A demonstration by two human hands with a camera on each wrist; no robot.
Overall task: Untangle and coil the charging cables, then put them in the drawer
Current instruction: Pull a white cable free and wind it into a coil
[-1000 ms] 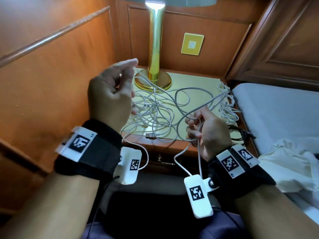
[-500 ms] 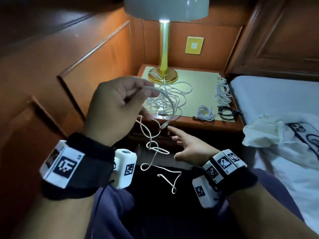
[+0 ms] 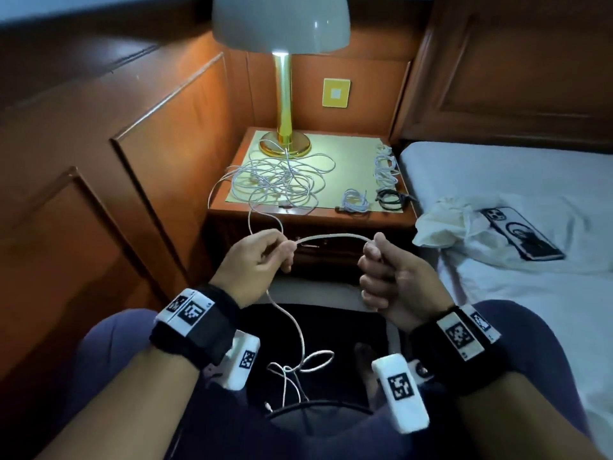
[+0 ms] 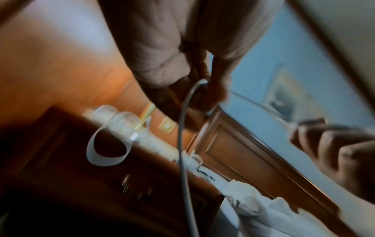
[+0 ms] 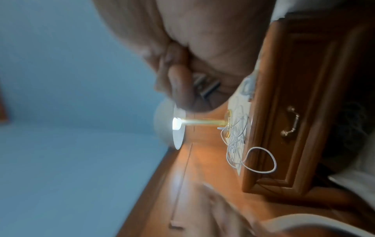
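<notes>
I hold one white cable (image 3: 333, 236) stretched between both hands in front of the nightstand. My left hand (image 3: 262, 257) pinches it between thumb and fingers; its tail (image 3: 300, 340) hangs down and loops over my lap. My right hand (image 3: 386, 277) is curled in a fist round the other end, whose metal plug (image 5: 205, 86) shows between thumb and palm. A tangle of white cables (image 3: 278, 182) lies on the nightstand top (image 3: 351, 154), one strand running from it to my left hand. Coiled cables, white (image 3: 355, 201) and black (image 3: 391, 198), sit at its right edge. The drawer (image 5: 288, 121) is closed.
A brass lamp (image 3: 284, 104) with a white shade stands at the back of the nightstand. Wood panelling runs along the left. A bed (image 3: 517, 180) lies to the right with a phone (image 3: 522, 233) and a white cloth (image 3: 444, 224) on it. My knees frame the bottom.
I have drawn back from the nightstand. My right hand, open half a second ago, now grips the cable's end. My left hand has dropped lower, pulling the cable free toward my lap.
</notes>
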